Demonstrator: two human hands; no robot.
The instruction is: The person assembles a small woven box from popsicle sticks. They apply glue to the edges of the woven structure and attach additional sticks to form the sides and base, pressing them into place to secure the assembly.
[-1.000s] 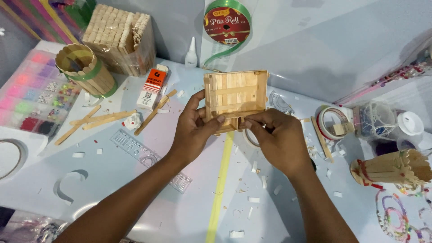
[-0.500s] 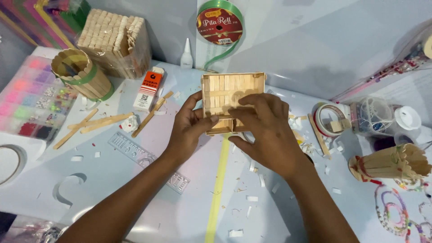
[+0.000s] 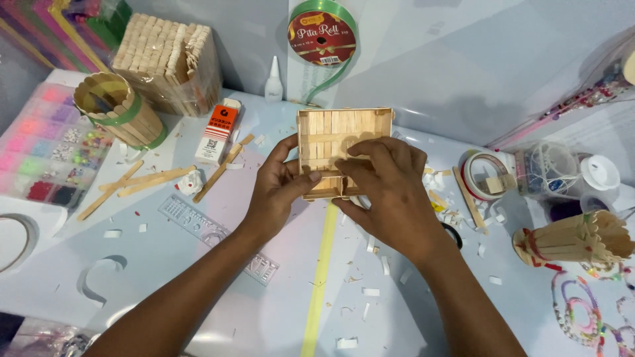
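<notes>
Only got the head view to go on, so here's what I see from it: the shallow square tray built from pale wooden craft sticks (image 3: 344,142) looks mostly put together already, with a slatted floor, walls on the far and side edges, and a crosspiece across the middle, so I'd say the main build is done and what's left is fiddling with the near edge, where a small piece seems to be getting pressed on. Can't tell if glue is involved at that spot, the fingers cover it. My left hand (image 3: 281,192) is clamped on the tray's left near corner, thumb on top, and my right hand (image 3: 390,192) is gripping the near edge with fingers curled over into the inside. The tray sits just above the white counter (image 3: 198,264), tilted toward the camera, above the yellow strip (image 3: 322,264) running down the counter. Loose craft sticks (image 3: 142,182), an orange and white glue box (image 3: 217,131) and a round stick-built cup with a green band (image 3: 119,109) sit off to the left, untouched. Compared with the earlier frame, the right hand has slid further over the tray's near side, and the tray itself has barely shifted, maybe turned a touch flatter to the camera.
</notes>
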